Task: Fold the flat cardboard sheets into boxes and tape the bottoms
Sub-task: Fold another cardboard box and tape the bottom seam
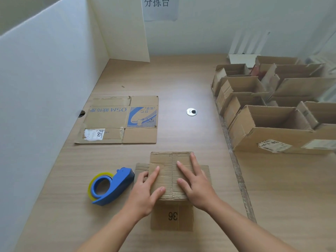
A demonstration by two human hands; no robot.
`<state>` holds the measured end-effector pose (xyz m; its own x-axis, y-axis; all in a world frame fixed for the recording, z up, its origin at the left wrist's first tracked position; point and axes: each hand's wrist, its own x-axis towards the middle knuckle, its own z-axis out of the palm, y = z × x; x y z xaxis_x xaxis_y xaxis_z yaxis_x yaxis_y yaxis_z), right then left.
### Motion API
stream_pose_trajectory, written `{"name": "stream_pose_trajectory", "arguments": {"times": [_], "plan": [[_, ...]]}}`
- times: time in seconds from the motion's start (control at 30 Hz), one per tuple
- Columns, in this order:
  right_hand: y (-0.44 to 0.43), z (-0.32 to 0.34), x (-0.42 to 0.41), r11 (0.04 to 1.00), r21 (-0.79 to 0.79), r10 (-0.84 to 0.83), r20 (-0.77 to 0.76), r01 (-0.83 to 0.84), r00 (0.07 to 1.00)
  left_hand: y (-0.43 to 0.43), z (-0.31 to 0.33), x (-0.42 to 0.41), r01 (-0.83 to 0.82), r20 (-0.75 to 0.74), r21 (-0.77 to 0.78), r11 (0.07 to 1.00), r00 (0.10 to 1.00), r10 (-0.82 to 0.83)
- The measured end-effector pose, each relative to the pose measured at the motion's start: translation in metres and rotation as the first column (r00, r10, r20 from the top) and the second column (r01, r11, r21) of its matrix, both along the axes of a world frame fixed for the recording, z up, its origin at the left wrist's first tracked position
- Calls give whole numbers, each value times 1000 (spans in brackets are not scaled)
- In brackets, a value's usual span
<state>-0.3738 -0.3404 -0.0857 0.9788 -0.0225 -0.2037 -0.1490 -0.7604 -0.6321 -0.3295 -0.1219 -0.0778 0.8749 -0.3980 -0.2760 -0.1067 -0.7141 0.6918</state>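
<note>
Small cardboard box sits bottom-up on the table, near edge, centre. Left hand and right hand press flat on its closed flaps, fingers extended, gripping nothing. Blue tape dispenser lies just left of the box. Flat printed sheet lies further back; folded boxes are grouped at right.

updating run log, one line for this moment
left hand: pressing box flaps | right hand: pressing box flaps | tape dispenser: untouched, left of box
</note>
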Motion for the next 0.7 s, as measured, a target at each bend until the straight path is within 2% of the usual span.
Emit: {"name": "stream_pose_trajectory", "arguments": {"times": [0.17, 0.27, 0.37, 0.57, 0.63, 0.7], "plan": [[2, 10, 6, 1000, -23, 20, -40, -21, 999, -5, 1, 1, -54, 22, -25, 998, 998, 54], [12, 20, 13, 999, -42, -34, -113, 29, 993, -11, 4, -7, -77, 40, -52, 996, 996, 79], [17, 22, 15, 990, -139, -51, -92, 38, 994, -7, 3, -18, -39, 52, -75, 996, 998, 43], [2, 14, 12, 948, -279, 138, -79, -155, 987, 8, 15, 21, 15, 290, -11, 1000, 957, -11], [-4, 13, 12, 921, -316, 223, -51, -227, 974, 1, 18, 35, 65, 274, 45, 997, 959, -75], [-12, 9, 11, 885, -329, 338, -32, -329, 941, -6, 19, 43, 145, 159, 116, 983, 974, -162]]}}
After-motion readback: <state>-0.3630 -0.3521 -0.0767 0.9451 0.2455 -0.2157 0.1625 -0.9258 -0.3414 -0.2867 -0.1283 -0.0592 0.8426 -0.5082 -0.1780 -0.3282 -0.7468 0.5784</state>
